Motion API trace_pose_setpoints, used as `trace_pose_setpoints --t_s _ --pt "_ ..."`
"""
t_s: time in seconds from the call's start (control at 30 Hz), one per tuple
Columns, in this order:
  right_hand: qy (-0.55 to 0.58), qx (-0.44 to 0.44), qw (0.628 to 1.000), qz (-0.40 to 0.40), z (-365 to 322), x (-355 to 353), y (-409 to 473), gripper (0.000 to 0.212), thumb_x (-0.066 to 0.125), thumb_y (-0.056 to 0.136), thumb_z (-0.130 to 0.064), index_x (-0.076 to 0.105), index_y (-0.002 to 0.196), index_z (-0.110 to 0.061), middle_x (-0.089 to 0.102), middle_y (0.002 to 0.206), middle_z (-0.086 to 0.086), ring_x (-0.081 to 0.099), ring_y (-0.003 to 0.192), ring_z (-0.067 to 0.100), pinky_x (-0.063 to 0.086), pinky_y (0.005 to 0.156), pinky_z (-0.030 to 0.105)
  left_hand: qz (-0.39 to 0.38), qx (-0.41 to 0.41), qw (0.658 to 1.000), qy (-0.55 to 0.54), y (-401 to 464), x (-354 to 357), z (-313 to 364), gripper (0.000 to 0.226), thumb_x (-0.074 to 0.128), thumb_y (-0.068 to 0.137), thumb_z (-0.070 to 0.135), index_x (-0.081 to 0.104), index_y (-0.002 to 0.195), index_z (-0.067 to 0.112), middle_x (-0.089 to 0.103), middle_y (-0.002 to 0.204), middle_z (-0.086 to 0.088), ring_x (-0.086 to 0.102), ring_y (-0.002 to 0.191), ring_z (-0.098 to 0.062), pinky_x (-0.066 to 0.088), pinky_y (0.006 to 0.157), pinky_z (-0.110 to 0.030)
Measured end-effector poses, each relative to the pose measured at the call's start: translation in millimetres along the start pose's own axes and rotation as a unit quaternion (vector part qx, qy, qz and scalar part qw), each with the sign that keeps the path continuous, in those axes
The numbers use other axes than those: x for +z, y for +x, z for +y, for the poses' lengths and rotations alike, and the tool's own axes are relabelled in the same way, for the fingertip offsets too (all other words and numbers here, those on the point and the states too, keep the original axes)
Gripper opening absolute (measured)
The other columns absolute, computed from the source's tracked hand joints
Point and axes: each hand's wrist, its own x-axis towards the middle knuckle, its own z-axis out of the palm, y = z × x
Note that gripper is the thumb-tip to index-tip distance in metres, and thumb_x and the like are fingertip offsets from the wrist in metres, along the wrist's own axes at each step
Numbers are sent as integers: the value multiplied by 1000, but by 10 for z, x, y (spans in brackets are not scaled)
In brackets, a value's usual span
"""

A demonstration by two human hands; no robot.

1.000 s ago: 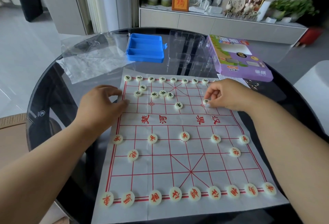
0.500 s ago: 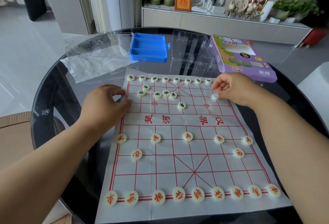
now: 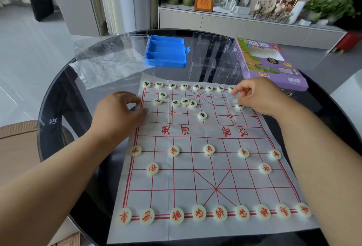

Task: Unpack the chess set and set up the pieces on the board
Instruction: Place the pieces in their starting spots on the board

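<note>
left hand (image 3: 119, 114) rests at the left edge of the xiangqi board sheet (image 3: 211, 169), fingers loosely curled, holding nothing, thumb tip on the sheet's border, seemingly pinning it flat.

on the sheet: red pieces look fully set on the near half. far half: black back row along the far line, a loose cluster of black pieces (image 3: 184, 102) left of centre, still unsorted, and 1 lone black piece (image 3: 202, 115) just right of that cluster.

right hand (image 3: 258, 97) sits at the sheet's far right corner, fingers bunched together; fingertips (image 3: 238, 100) come down on a small black piece (image 3: 240, 106). true pinch or just a touch: cannot tell, blurred.

beyond the sheet's far edge, left to right: clear plastic bag (image 3: 101, 69), blue tray (image 3: 166, 52), clear plastic insert (image 3: 213, 57), purple box (image 3: 272, 63).

handling, judged: discs light, hard, smooth; likely skid on the thin soft sheet. take each by its rim, thumb and forefinger, and lift rather than drag, or the sheet wrinkles.
</note>
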Motion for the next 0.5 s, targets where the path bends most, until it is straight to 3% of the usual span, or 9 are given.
trace_pose_setpoints --t_s 0.23,0.3,0.37,0.43,0.5 --pt "-22 -82 995 -46 -627 448 96 19 71 80 -21 69 99 -23 64 82 -6 58 73 11 49 71 27 -12 0 1000 -3 -2 -7 -2 33 61 88 36 66 118 22 56 130 7 50 92 -6 44 75 -20" --pt "-37 -72 995 -58 -681 519 123 21 74 79 -24 69 99 -22 66 84 -6 62 79 13 51 74 28 -7 -21 999 -48 -13 -18 18 26 52 93 38 68 105 21 61 114 9 52 92 -8 43 74 -19" --pt "-49 -64 995 -61 -692 559 135 21 75 78 -26 70 98 -21 66 84 -7 62 79 12 51 72 27 -4 -47 991 -123 -37 -42 39 34 39 99 41 67 99 21 57 98 15 50 86 -6 36 67 -13" --pt "-52 -55 995 -63 -695 562 134 19 75 79 -26 71 96 -21 66 83 -7 62 80 12 50 71 26 8 -57 984 -167 -57 -73 22 50 27 100 46 67 109 17 53 105 15 48 86 1 29 67 -4" --pt "-51 -51 996 -56 -709 537 124 16 74 80 -24 71 96 -20 64 81 -8 62 81 14 49 71 25 21 -57 980 -189 -55 -89 -15 62 18 98 53 67 115 18 58 121 9 47 105 -2 27 85 -8"
